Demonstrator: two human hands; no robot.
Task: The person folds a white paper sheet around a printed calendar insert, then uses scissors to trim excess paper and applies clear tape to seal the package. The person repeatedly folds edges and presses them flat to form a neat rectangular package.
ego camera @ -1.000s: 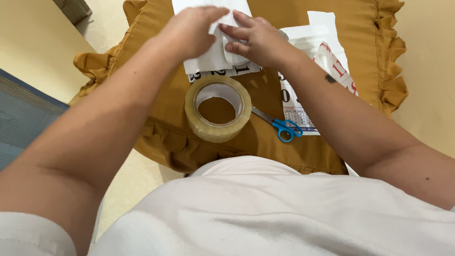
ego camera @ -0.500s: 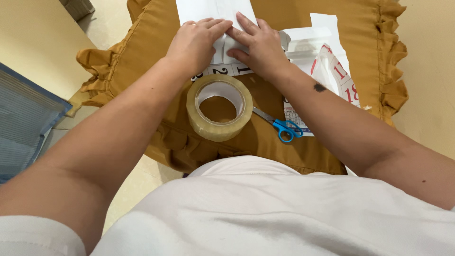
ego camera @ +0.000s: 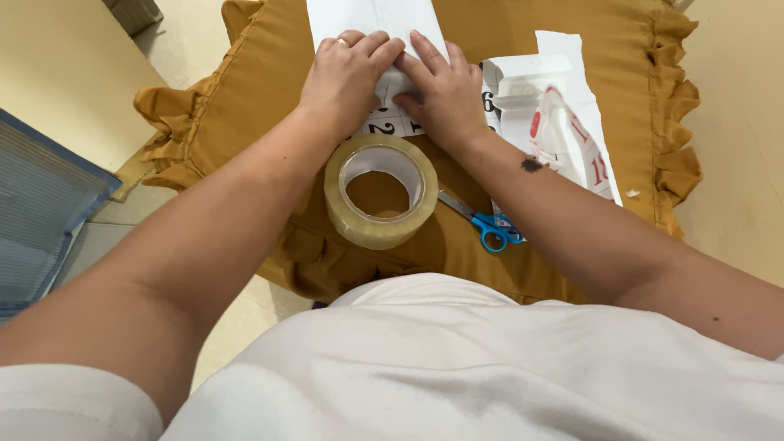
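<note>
My left hand and right hand flat on white folded paper, fingers pressed together, tips meeting at fold to pin it down against soft mustard cushion. Paper runs out beyond fingertips. Clear tape roll just behind wrists, blue-handled scissors under right forearm, within easy reach. Cut calendar sheets right of right hand.

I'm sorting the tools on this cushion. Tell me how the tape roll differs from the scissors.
The tape roll is a wide, clear-tan ring; the scissors are slim, with metal blades and blue handles. The roll shows whole, just near of both hands; the scissors lie partly under the right forearm. Both rest untouched on the mustard cushion.
</note>
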